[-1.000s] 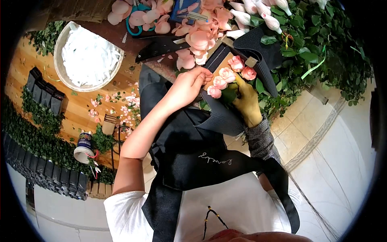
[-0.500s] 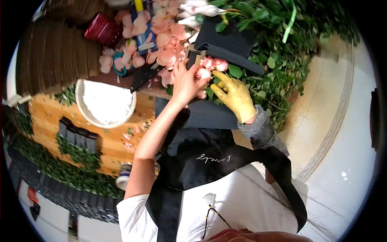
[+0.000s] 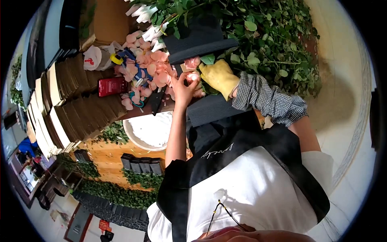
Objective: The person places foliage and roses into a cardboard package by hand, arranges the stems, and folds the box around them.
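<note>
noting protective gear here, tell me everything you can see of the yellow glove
The yellow glove covers the right hand. Supple-looking, its exact material unclear, it ends near the bunched, checked sleeve. Its fingers point toward the pink roses, beside a green leaf; what the tips touch is hidden.

A yellow glove point(image 3: 221, 76) covered the right hand point(image 3: 213, 74), followed behind its grip by a gathered, checked oversleeve point(image 3: 268, 97). Farther back from both hands were a black apron point(image 3: 264, 137) with pale script lettering point(image 3: 217, 150), a white T-shirt point(image 3: 250, 181) and a beaded dark cord necklace point(image 3: 219, 203).
</note>
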Motion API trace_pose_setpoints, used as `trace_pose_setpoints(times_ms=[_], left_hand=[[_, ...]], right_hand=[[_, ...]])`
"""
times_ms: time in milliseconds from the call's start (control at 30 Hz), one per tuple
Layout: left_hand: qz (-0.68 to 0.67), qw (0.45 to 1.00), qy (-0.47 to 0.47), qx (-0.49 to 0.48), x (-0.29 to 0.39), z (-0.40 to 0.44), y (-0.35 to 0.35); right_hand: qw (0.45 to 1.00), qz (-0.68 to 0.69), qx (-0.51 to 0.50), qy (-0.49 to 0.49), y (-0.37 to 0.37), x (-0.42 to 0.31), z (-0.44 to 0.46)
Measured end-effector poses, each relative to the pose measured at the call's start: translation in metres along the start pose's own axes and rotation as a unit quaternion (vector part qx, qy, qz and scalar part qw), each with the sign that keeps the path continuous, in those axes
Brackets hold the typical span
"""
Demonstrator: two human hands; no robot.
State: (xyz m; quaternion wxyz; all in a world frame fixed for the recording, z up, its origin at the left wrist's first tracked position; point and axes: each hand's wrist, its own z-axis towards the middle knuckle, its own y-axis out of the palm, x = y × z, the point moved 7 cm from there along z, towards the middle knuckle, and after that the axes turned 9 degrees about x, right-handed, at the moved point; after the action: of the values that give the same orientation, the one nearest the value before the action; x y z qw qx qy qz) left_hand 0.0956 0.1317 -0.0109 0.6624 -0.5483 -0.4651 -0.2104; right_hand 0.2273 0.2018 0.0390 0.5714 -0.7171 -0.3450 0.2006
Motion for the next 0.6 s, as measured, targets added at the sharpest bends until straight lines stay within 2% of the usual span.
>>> trace_pose_setpoints(times_ms=[67,100,133,167,233,267,333,400,467,500,533,600], left_hand=[[0.05,0.998,-0.025,-0.015,0.001,0.0,-0.003],[0.035,0.998,-0.039,-0.021,0.004,0.001,-0.006],[0.038,0.999,-0.033,-0.02,0.004,0.008,-0.006],[-0.027,0.997,-0.074,-0.01,-0.001,0.015,-0.006],[-0.075,0.994,-0.058,0.054,0.011,0.02,-0.017],[-0.071,0.995,-0.054,0.053,0.01,0.021,-0.017],[0.041,0.998,0.033,0.016,0.007,0.029,-0.005],[0.049,0.997,0.055,0.009,0.002,0.031,0.0],[0.074,0.996,0.031,0.03,0.011,0.028,-0.008],[0.063,0.997,0.018,0.031,0.016,0.025,-0.014],[0.061,0.997,0.02,0.032,0.015,0.026,-0.013],[-0.014,1.0,0.021,-0.008,0.011,0.026,-0.011]], right_hand=[[0.98,0.176,0.083,-0.045,-0.011,0.009,-0.008],[0.977,0.192,0.092,-0.025,-0.014,0.018,-0.013],[0.976,0.193,0.098,-0.022,-0.018,0.018,-0.013],[0.984,0.162,0.075,-0.021,-0.018,0.016,-0.015],[0.993,0.119,-0.002,-0.013,-0.02,0.007,-0.015],[0.992,0.122,0.002,-0.012,-0.022,-0.001,-0.011],[0.997,0.005,-0.057,0.048,-0.009,-0.004,-0.004],[0.995,-0.008,-0.092,0.046,0.01,-0.008,0.003],[0.986,0.143,0.001,0.088,0.006,0.001,0.006],[0.983,0.182,0.014,0.007,0.005,0.005,0.0],[0.979,0.198,0.03,-0.028,0.003,0.009,-0.003],[0.976,0.217,0.031,-0.014,0.006,0.016,-0.004]])
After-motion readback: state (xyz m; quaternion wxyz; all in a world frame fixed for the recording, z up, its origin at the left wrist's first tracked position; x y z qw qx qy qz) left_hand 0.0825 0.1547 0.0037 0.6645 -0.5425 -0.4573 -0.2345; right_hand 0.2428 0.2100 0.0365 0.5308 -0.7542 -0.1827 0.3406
